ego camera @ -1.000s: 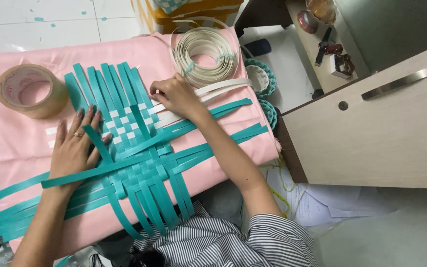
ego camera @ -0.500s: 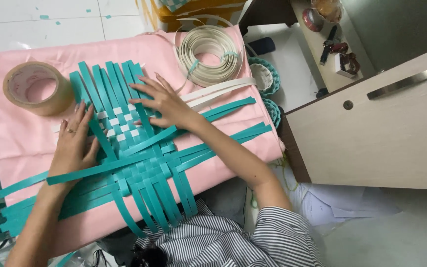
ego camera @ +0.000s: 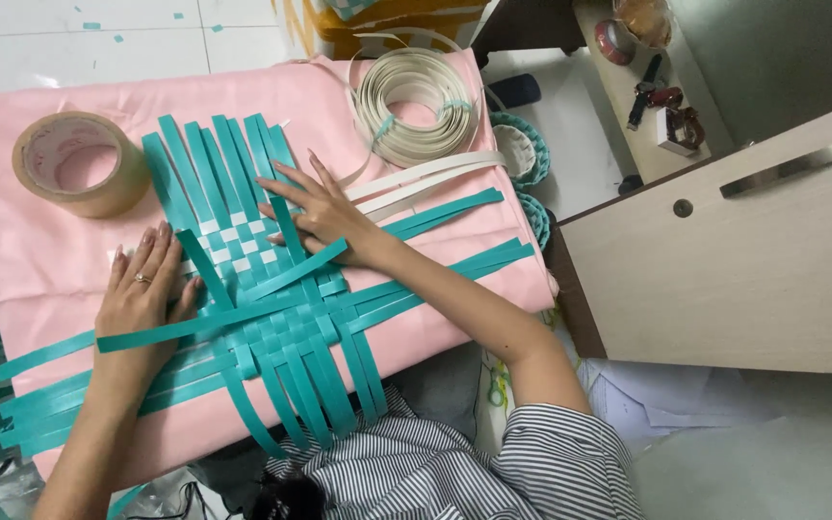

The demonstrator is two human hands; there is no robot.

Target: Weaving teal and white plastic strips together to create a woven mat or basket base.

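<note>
My hands lie flat with fingers spread, left hand and right hand pressing the woven mat of glossy teal strips at frame centre, on smooth pink cloth. A brown tape roll sits upper left.

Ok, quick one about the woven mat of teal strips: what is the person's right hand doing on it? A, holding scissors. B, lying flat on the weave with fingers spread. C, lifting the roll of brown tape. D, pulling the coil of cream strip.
B: the right hand lies palm down, fingers spread, on the teal and white weave, while the tape roll and the cream coil sit untouched on the pink cloth.
</note>
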